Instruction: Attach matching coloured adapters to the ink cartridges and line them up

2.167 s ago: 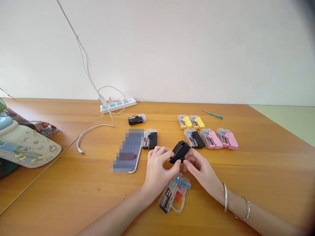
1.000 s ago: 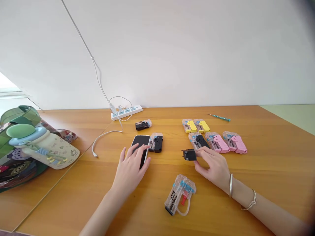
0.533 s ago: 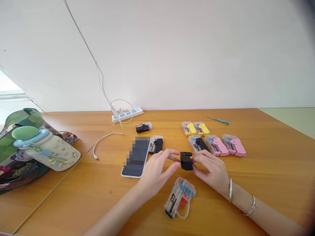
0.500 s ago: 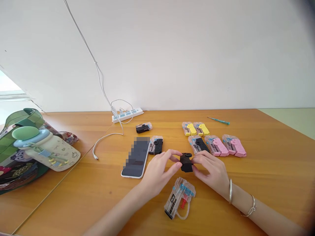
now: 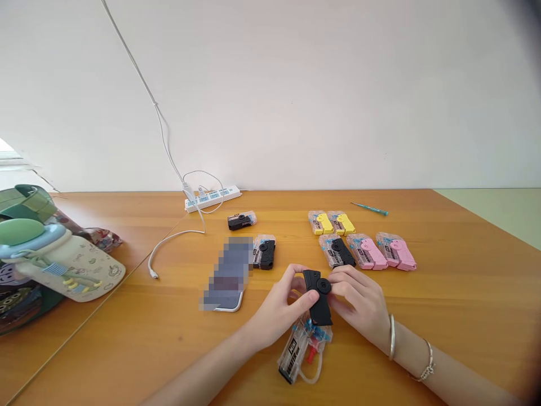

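A black plastic toy-gun shell (image 5: 320, 309) with a round disc on its face is held up between my hands. My left hand (image 5: 274, 307) pinches its left side, thumb across the face. On the right, the bent fingers of my right hand (image 5: 361, 304) grip the edge by the disc; their tips are partly hidden behind it. Just below lies a clear mini water gun (image 5: 292, 354) with blue inner parts, a red trigger and a clear tube; the shell covers its upper end from view.
Beyond my hands lie water guns with black (image 5: 338, 252), pink (image 5: 367, 252) and yellow (image 5: 322, 223) shells. A phone (image 5: 228, 276), white cable (image 5: 154, 274), power strip (image 5: 213, 198), screwdriver (image 5: 369, 208) and bottle (image 5: 80, 265) also rest on the table.
The black shell has been turned so its broad face with the disc shows, and it now overlaps the top of the clear water gun. The whole view has shifted slightly.
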The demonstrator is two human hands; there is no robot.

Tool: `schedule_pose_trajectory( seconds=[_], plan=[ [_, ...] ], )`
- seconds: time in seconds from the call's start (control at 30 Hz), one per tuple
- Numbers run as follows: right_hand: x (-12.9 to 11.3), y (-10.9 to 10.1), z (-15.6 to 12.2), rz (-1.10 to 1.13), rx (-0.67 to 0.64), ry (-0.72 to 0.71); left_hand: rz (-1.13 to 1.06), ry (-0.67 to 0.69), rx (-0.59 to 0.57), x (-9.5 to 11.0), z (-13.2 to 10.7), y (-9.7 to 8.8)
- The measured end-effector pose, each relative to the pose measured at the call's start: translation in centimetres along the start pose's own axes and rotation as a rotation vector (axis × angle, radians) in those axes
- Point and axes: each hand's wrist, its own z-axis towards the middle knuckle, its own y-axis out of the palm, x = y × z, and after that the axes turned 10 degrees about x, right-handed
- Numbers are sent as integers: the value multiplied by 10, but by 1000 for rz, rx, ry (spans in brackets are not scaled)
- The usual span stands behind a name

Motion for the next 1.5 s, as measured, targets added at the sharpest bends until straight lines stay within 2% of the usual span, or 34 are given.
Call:
schedule_pose_trajectory(
  seconds=[0.07,0.13,0.27,0.43,0.67,0.87,1.07,1.23,1.5],
  plan=[
    [0,0,0,14,-50,8,-129,-24,-13,-2,-1,1],
    [-1,0,0,23,-78,56,-170,-33,13,-3,-1,0],
    [-5,-4,2,0,-106,123,-27,-1,64,0,-4,0],
    [-12,-9,11,-121,-217,-12,231,84,42,1,-8,0],
    [-25,-5,27,-386,-360,-158,498,73,95,-5,-3,-1],
    [-30,-4,33,-497,-400,-256,565,105,96,-1,-4,-1],
    [-26,5,29,-543,-408,-317,578,97,157,-6,-3,-1],
    [-14,8,30,-461,-382,-254,570,97,150,-5,-3,-1],
    [-8,-11,33,-272,-250,51,498,56,200,1,-3,-4]
  ],
)
